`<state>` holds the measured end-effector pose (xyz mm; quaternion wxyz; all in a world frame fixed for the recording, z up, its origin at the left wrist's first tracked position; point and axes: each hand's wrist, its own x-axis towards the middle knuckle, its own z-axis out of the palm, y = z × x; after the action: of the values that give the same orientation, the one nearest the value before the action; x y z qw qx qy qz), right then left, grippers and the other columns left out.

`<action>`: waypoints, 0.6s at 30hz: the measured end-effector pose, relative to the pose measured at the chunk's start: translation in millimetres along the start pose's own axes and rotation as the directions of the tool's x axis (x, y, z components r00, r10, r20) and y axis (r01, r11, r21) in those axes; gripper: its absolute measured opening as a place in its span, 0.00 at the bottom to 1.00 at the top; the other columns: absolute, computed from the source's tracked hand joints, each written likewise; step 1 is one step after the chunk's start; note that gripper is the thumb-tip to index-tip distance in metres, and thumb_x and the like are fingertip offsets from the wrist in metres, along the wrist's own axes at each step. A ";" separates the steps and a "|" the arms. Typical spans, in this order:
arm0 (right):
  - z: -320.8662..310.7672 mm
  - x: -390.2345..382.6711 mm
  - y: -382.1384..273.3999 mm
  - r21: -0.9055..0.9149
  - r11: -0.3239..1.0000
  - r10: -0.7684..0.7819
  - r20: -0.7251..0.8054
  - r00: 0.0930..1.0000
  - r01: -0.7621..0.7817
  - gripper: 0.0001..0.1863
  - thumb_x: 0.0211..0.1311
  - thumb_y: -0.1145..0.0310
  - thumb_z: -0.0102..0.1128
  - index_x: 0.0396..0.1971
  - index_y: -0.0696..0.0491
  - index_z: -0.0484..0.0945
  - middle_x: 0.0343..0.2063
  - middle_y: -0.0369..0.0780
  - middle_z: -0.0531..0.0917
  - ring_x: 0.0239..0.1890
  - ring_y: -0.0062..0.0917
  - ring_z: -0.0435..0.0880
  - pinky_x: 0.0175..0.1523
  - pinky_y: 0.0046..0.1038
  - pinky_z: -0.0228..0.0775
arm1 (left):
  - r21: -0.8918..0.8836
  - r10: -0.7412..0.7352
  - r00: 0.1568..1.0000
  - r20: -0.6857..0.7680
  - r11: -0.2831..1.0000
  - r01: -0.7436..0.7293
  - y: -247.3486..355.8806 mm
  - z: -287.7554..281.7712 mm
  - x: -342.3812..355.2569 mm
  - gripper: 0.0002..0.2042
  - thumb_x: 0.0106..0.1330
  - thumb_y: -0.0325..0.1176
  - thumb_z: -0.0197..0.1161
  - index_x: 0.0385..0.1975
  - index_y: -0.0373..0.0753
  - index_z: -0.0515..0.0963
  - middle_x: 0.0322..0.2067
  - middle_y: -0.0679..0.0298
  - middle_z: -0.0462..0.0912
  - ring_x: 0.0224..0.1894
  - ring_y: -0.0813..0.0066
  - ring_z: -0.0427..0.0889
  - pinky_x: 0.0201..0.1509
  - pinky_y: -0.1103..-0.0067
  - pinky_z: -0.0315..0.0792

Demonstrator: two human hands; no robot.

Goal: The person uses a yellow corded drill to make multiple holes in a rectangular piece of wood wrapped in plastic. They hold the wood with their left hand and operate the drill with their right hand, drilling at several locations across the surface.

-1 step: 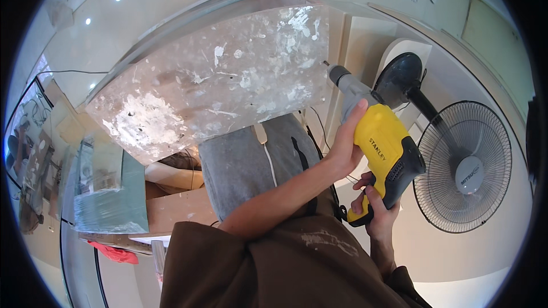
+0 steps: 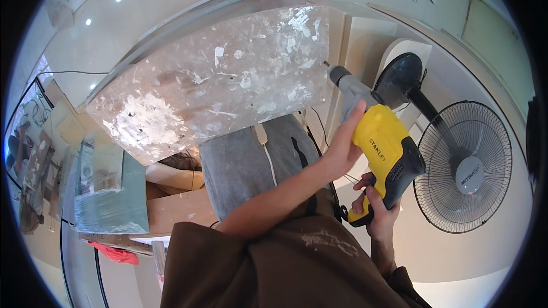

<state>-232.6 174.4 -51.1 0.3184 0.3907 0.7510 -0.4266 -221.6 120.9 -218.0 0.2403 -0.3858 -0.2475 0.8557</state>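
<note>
Barely shifted, the yellow drill (image 2: 379, 136) stays in left hand's (image 2: 343, 149) and right hand's (image 2: 381, 215) grip.

- Power drill (image 2: 381, 131) under the left fingers (image 2: 355, 117): yellow, black and grey
- Board (image 2: 228, 77) beyond those fingers: pinkish-brown, blotched white (largest patch well left of them)
- Fan (image 2: 469, 175) right of the fingers: dark grille, pale hub
- Shirt (image 2: 279, 268) below the fingers: dark brown, whitish marking

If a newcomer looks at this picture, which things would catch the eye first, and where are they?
Probably the yellow-and-black drill, right of centre, with the left hand on its body and the right hand around its handle. Next, the large white-splashed board across the upper middle, then the round fan at the right.
</note>
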 end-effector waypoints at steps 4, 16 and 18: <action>0.0 4.4 -1.5 -0.017 1.000 -0.019 0.011 1.000 0.019 0.15 0.63 0.80 0.54 0.50 0.66 0.72 0.37 0.47 0.81 0.18 0.24 0.77 0.25 0.25 0.70 | 0.982 0.493 0.851 0.179 -0.136 -0.128 86.1 -25.1 -74.7 0.16 0.65 0.40 0.67 0.46 0.37 0.80 0.49 0.54 0.82 0.53 0.63 0.80 0.59 0.68 0.72; -6.3 9.1 -8.6 -0.028 0.999 0.035 0.012 0.999 -0.034 0.07 0.65 0.77 0.59 0.41 0.61 0.73 0.26 0.41 0.78 0.17 0.23 0.75 0.24 0.26 0.68 | 0.396 0.656 0.204 0.726 -0.643 0.656 292.2 -50.2 -60.9 0.17 0.70 0.47 0.56 0.28 0.41 0.79 0.32 0.62 0.82 0.40 0.63 0.77 0.54 0.65 0.62; -7.5 8.7 -12.7 0.020 0.999 0.041 0.008 0.999 -0.041 0.06 0.65 0.76 0.59 0.39 0.60 0.73 0.23 0.41 0.77 0.16 0.23 0.74 0.23 0.26 0.67 | 0.380 0.668 0.224 0.710 -0.631 0.677 292.7 -47.1 -60.5 0.16 0.70 0.46 0.56 0.28 0.41 0.79 0.31 0.62 0.82 0.41 0.63 0.77 0.54 0.65 0.62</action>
<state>-248.8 179.7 -50.0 0.3258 0.4075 0.7374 -0.4290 -213.8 -127.3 -390.8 -0.0212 0.2895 -0.9478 -0.1321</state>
